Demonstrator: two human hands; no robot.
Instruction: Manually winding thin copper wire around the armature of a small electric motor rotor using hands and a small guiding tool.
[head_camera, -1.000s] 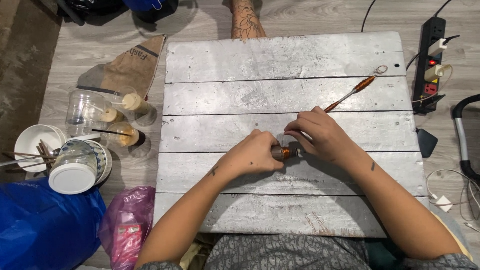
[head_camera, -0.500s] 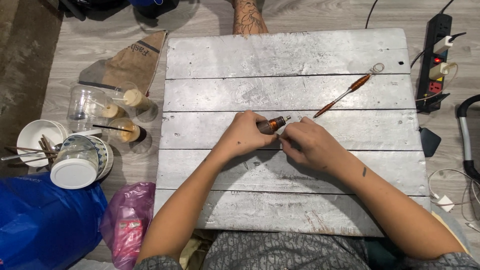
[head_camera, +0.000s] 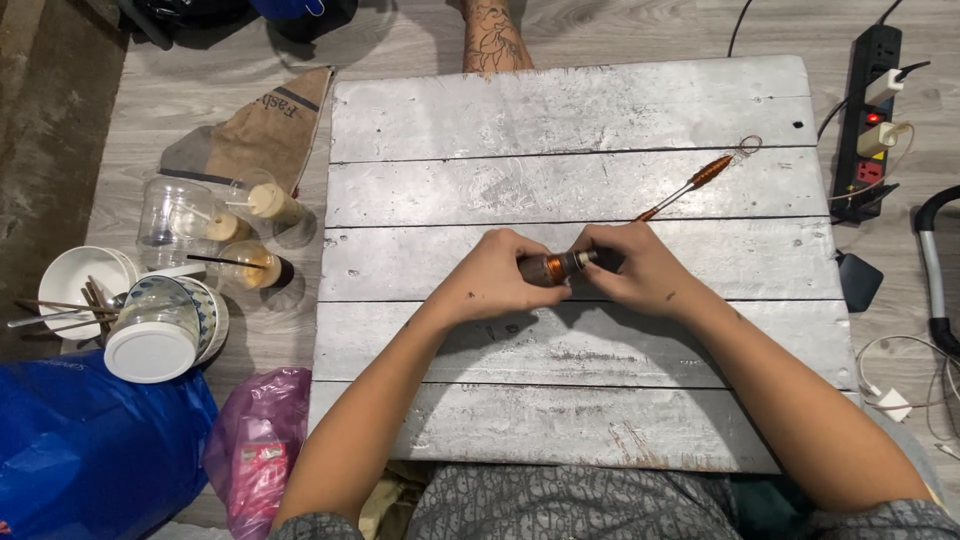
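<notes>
I see my left hand (head_camera: 497, 275) curled around a short cylindrical piece (head_camera: 556, 267) with a band of copper-coloured wire wound about its middle, dark at one end and metallic grey at the other. My right hand (head_camera: 640, 268) meets it from the other side, fingers pinched on the grey end, so the piece sits gripped between both hands, held just above the board. Beneath the hands lies a whitewashed wooden tabletop (head_camera: 560, 420) made of broad planks, the paint worn and scratched, dark seams running between the boards.

Beyond my right hand, up and outward, lies a thin rod (head_camera: 695, 183), copper coil wrapped around its far part and a small wire loop at its tip; its near end reaches almost to my right knuckles. Farther out past that hand a black power strip (head_camera: 868, 120) rests on the floor with plugs in it.

Well out from my left hand, off the board, stand clear plastic cups (head_camera: 262, 204) with pale drink in them, one with a dark straw. Nearer to me on that side are white bowls (head_camera: 82, 278) with chopsticks, and a round jar with a white lid (head_camera: 150, 350). A glossy blue plastic bag (head_camera: 90, 450) and a crumpled pink bag (head_camera: 255, 450) lie below my left forearm.
</notes>
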